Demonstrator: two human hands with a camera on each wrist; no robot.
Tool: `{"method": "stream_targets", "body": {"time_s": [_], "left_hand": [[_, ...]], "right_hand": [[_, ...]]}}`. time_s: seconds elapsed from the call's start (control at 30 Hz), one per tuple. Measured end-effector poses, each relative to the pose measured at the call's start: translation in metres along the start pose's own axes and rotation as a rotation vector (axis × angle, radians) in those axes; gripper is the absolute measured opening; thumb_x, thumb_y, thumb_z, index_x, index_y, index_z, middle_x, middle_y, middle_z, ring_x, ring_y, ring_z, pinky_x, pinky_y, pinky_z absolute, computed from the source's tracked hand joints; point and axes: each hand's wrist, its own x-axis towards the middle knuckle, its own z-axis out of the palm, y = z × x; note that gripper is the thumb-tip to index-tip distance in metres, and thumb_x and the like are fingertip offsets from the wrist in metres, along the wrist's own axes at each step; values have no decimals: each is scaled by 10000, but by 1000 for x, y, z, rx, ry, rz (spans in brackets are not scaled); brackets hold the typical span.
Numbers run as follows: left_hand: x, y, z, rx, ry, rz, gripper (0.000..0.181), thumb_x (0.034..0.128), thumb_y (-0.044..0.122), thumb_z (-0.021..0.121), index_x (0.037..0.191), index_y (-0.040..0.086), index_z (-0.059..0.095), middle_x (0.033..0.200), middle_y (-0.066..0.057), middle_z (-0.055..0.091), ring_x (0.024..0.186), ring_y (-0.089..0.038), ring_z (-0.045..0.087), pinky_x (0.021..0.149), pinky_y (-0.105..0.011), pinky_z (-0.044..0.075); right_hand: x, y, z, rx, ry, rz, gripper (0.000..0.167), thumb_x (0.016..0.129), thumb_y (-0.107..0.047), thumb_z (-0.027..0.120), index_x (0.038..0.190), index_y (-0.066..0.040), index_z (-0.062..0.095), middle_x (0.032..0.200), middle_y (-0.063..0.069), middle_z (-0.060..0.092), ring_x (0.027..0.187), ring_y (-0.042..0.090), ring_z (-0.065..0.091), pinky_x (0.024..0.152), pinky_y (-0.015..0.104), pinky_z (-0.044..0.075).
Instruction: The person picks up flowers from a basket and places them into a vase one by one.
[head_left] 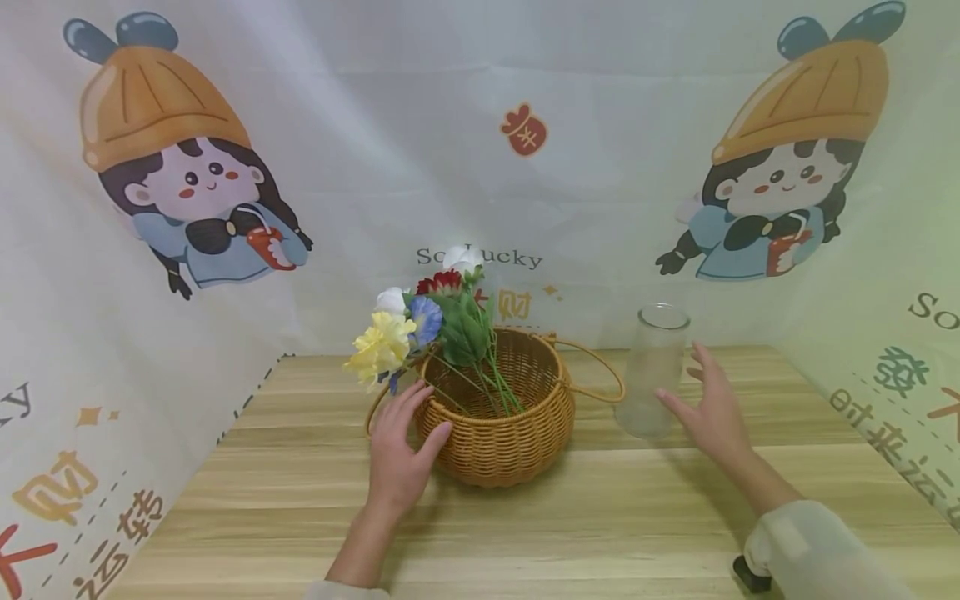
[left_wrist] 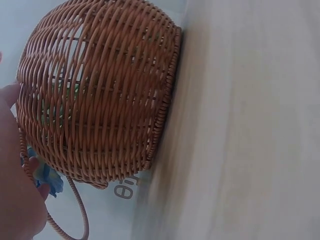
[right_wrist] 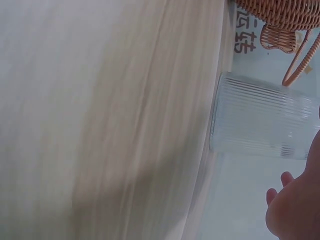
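Observation:
A round wicker basket (head_left: pixel 502 450) stands on the wooden table, its looped handles hanging to the sides. Artificial flowers lean out of it to the left: a yellow bloom (head_left: pixel 381 346), a blue one (head_left: pixel 425 321), a red one (head_left: pixel 440 283) and white ones, with green stems inside the basket. At the basket's left side is my left hand (head_left: pixel 401 454), thumb and fingers spread by the rim, the thumb seeming to touch the weave. My right hand (head_left: pixel 716 417) is beside a clear ribbed glass vase (head_left: pixel 652 375), fingers apart and not closed around it. The vase stands upright.
The wooden table (head_left: pixel 600 533) ends at a printed white cloth backdrop (head_left: pixel 405 125) behind, with more cloth on both sides. The basket's right handle (head_left: pixel 600 358) sticks out close to the vase.

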Motion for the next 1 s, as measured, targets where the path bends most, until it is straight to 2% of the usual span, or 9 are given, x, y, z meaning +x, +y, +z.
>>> {"method": "stream_targets", "body": {"time_s": [0.3,0.53,0.77,1.0], "left_hand": [[4,3,-1,-89,16,-99,426,834,226,782,1214,73,664,1330,-77,565,1265,-297,458,1056,-506,322],[5,4,0,-131,25,-123,412,812,185,802,1186,65,678,1313,-78,574,1256,-292,465,1030,-478,361],[5,5,-2,-146,3,-163,406,816,190,801,1190,85,680,1327,-40,570,1252,-243,466,928,-428,452],[7,1,-1,-189,20,-157,386,784,169,830,1140,89,705,1299,-52,590,1234,-221,483,956,-295,450]], "right_hand": [[5,-4,8,69,-1,32,936,863,-187,759,1543,-32,135,1478,315,300,1205,523,449,935,675,385],[8,-5,11,81,10,55,960,859,-190,764,1551,-59,112,1489,308,290,1204,531,448,888,670,426],[10,-6,10,96,11,68,972,857,-167,764,1558,-87,95,1483,316,290,1206,538,438,906,669,413],[10,-9,10,72,3,91,1001,847,-154,772,1563,-116,74,1473,330,306,1210,537,440,907,674,408]]}}
